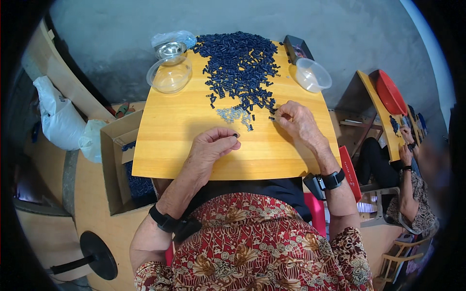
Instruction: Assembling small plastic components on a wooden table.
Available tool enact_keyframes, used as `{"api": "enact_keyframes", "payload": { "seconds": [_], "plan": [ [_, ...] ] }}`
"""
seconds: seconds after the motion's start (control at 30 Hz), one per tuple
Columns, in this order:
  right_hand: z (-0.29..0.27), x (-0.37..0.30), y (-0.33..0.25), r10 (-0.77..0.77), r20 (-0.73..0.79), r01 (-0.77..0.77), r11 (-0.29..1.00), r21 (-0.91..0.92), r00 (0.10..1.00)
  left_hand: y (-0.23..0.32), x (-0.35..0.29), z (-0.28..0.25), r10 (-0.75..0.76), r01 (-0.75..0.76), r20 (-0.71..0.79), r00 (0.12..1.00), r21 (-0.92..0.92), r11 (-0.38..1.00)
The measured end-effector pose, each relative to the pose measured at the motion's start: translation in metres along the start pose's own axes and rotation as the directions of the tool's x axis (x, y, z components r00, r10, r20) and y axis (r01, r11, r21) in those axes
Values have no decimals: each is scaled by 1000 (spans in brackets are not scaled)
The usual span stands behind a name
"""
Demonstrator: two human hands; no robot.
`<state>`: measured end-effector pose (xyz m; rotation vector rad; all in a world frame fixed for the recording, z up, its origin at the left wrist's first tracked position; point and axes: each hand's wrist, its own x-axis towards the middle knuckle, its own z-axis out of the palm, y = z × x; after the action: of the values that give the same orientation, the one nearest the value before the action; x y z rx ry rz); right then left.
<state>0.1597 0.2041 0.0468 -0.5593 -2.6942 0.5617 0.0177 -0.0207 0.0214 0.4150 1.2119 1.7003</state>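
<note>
My left hand (pixel 213 146) is over the near middle of the wooden table (pixel 165 160). Its thumb and fingers pinch a small black part (pixel 236 136), of which only the end shows. To the right, my right hand (pixel 297 121) is curled with thumb and fingertips together; whatever is between them is hidden. A loose dark cylindrical piece (pixel 271 118) lies just left of those fingertips. Between and beyond my hands is a small cluster of silvery metal pieces (pixel 230 114), too small to name. Behind it spreads a large heap of dark blue-black cylindrical parts (pixel 238 60).
Clear plastic bowls stand at the table's left (pixel 170 80) and right (pixel 312 76). Beyond the right one is a dark tray (pixel 297 48). A cardboard box (pixel 110 169) with dark parts sits at left. Another person (pixel 410 199) works at a table on the right.
</note>
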Motion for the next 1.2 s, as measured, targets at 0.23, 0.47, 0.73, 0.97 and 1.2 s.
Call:
{"api": "enact_keyframes", "payload": {
  "seconds": [0.23,0.47,0.73,0.97,1.2],
  "plan": [
    [18,2,7,-105,-45,100,991,-90,993,-1,1,1,-23,23,-3,1000,6,1000],
    [20,6,1,-160,-47,150,974,-170,986,-2,0,0,-19,19,11,1000,-6,1000],
    [17,-1,-24,-95,-123,107,990,95,988,1,-3,6,-39,39,-5,999,-33,999],
    [14,-13,-68,-369,-196,406,891,205,909,-1,-5,14,-19,24,42,999,-114,993],
    [24,-17,-77,-436,-210,467,875,127,875,-5,-5,11,12,-9,20,1000,-143,990]
  ]
}}
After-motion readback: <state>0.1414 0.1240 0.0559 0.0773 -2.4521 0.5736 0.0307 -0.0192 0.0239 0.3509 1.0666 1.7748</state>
